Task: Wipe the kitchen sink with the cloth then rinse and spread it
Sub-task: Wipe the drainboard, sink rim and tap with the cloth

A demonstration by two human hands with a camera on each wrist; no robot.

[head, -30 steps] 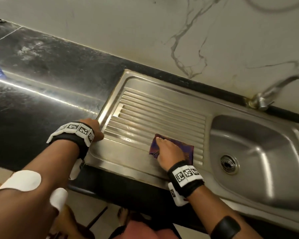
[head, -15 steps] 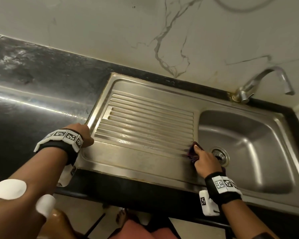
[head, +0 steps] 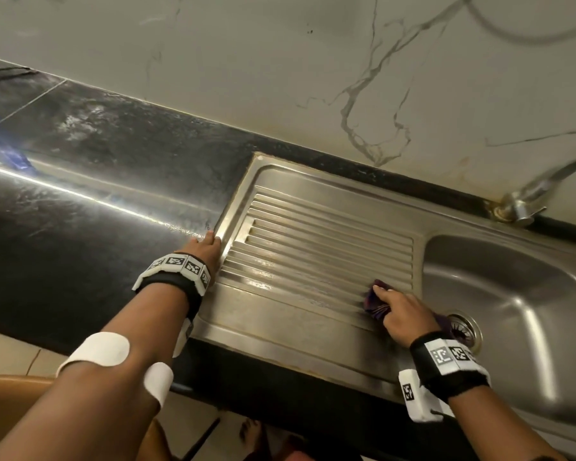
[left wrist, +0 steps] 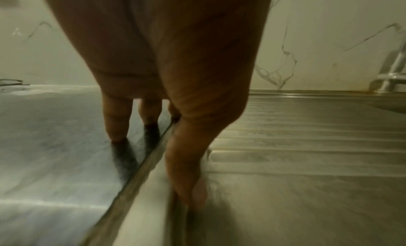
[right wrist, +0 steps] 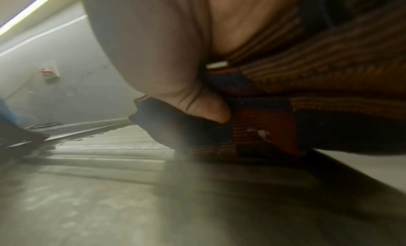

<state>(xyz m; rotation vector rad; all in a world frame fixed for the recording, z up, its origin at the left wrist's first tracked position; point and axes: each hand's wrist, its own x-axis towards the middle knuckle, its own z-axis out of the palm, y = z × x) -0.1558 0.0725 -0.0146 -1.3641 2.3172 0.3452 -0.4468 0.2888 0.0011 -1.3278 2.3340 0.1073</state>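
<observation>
Pressing the cloth [head: 374, 302] down with my right hand [head: 401, 316] at the right end of the drainboard [head: 313, 257], just beside the lip where it drops into the basin [head: 519, 294]. Fingers curled over the bunched fabric, index stretched along its top. Part of the cloth sticks out behind my hand toward the drain strainer [head: 464, 327].

Left hand [head: 207, 249] sits at the left rim of the sink, fingers straight, holding nothing. Left wrist view: fingertips [left wrist: 116, 128] touch the black countertop [left wrist: 44, 145], thumb lies along the inner side of the raised steel edge [left wrist: 140, 171].

Edges and room:
- Ribbed drainboard between my two hands lies bare, hands well apart.
- Flat steel strip runs along the near side of the ribs, then the front rim, then the counter's drop-off.
- Far side: sink rim meets a strip of black counter, then the marble wall [head: 280, 78].
- Tap [head: 526, 201] stands at the back corner above the basin, spout running off frame to the right.
- Blue item [head: 7, 151] at the far left on the counter, blurred, can't identify.

View differences:
- Head view shows cloth as dark purple only. Right wrist view shows stripes: orange-brown, red, navy [right wrist: 274, 121], thumb [right wrist: 204, 107] pressed into the fold.
- Right wrist view looks low across the ribs, left hand only a dark blur at the far edge.
- Left wrist view shows the tap base [left wrist: 386, 83], not the cloth.
</observation>
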